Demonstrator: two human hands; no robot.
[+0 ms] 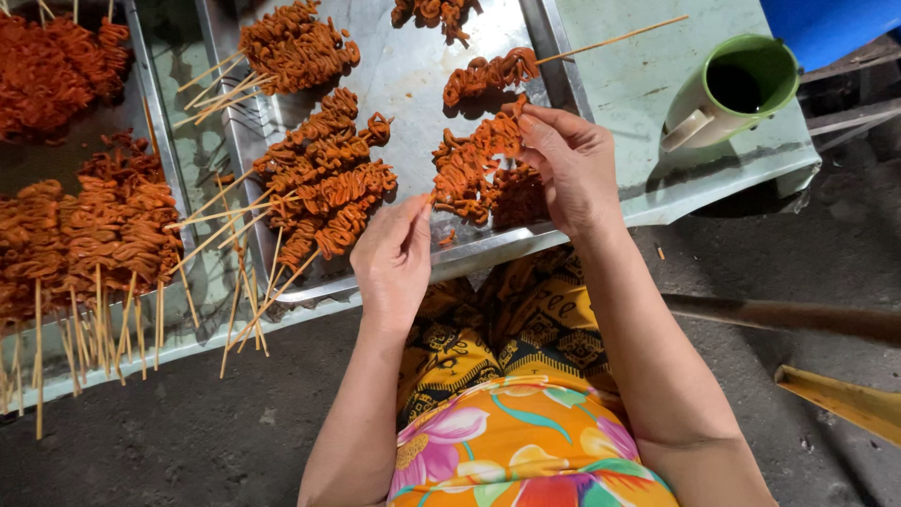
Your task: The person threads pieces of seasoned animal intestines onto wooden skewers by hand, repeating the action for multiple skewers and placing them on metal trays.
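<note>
Orange meat strip (pixel 466 167) pinched in both hands (pixel 394 258) (pixel 571 167), half-threaded; finished skewers (pixel 319 183) piled left, 1 (pixel 493 73) above.

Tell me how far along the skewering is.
Done: skewers piled on the left tray and more on the middle tray. In hand: the left hand and right hand work orange strips together. Left: one stick is only part filled.
</note>
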